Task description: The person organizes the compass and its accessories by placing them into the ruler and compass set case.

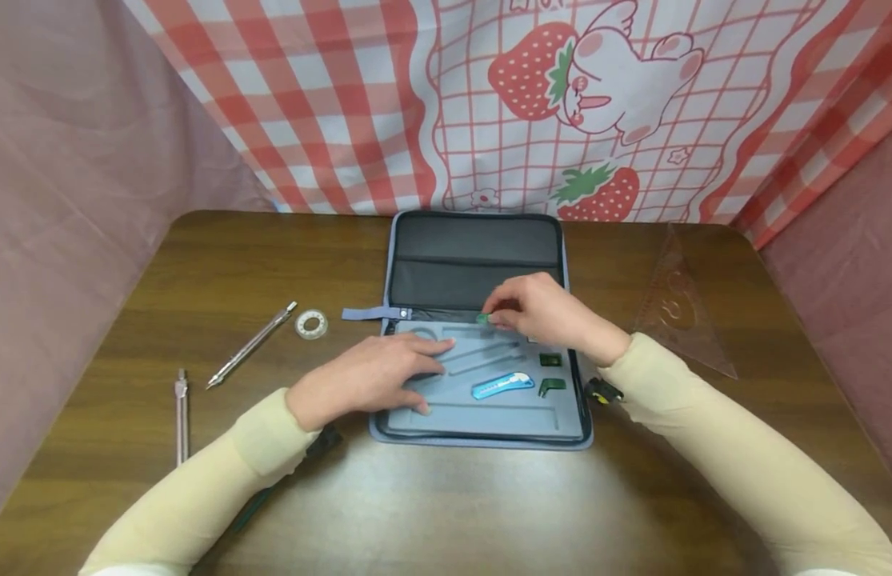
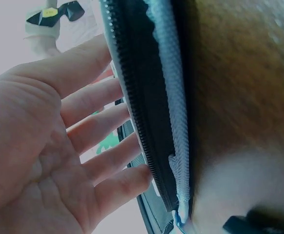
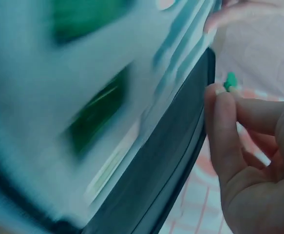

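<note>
The right grip pinches the green bit over the case near the table's far edge with fingertips only, so it could slip, while the left grip is spread wide.

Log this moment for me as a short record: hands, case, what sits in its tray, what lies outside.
left hand: fingers spread over the left part of the tray
right hand: pinching a small green piece near the fold
case: open, lid on the far side
tray contents in view: blue cutter, two dark green pieces
left of case: two slim metallic tools, round clear disc
right of case: clear triangle
</note>
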`<state>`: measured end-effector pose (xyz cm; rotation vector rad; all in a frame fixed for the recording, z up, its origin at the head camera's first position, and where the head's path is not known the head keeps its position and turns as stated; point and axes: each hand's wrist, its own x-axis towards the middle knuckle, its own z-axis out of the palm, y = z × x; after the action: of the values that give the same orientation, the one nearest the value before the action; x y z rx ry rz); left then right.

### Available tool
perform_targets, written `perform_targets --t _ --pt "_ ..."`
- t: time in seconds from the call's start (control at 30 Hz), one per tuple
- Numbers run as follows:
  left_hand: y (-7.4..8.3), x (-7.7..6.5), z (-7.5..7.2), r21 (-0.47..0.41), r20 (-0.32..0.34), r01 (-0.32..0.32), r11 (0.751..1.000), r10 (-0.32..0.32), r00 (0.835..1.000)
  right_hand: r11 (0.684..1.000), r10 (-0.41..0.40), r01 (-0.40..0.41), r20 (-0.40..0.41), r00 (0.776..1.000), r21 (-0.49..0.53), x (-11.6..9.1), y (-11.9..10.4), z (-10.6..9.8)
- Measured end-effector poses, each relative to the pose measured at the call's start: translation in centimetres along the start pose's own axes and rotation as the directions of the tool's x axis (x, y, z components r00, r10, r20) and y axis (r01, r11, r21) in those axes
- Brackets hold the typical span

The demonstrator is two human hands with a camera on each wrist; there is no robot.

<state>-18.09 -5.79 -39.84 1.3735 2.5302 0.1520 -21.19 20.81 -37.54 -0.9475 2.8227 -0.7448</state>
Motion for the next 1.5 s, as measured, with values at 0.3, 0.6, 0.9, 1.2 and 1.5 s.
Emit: perform_targets --t 0.3,0.6,0.9,1.2,1.5 --pt "-0.2 0.0 -0.1 -0.032 -0.009 0.005 0.999 -0.006 1.000 0.991 0.117 -0.124 0.141 0.983 0.041 2.9 -1.7 2.2" --pt "-0.4 0.0 -0.1 -0.027 -0.020 -0.005 1.000 0.005 1.000 0.991 -0.026 0.034 0.058 0.998 -0.130 3.7 -2.2 3.4" --pt "-0.4 -0.1 -0.1 -0.035 -0.016 0.007 0.999 -0.007 1.000 0.989 -0.003 0.017 0.099 0.995 -0.146 3.8 -2.6 3.3" --pt "-0.4 -0.1 0.0 -0.026 -0.027 -0.001 1.000 0.000 1.000 0.973 -0.095 0.122 0.143 0.985 -0.197 3.7 -2.4 3.4" --pt "-0.5 -0.1 0.0 -0.020 -0.023 0.001 1.000 -0.002 1.000 0.927 -0.182 0.231 0.186 0.966 -0.297 3.5 -2.5 3.1"
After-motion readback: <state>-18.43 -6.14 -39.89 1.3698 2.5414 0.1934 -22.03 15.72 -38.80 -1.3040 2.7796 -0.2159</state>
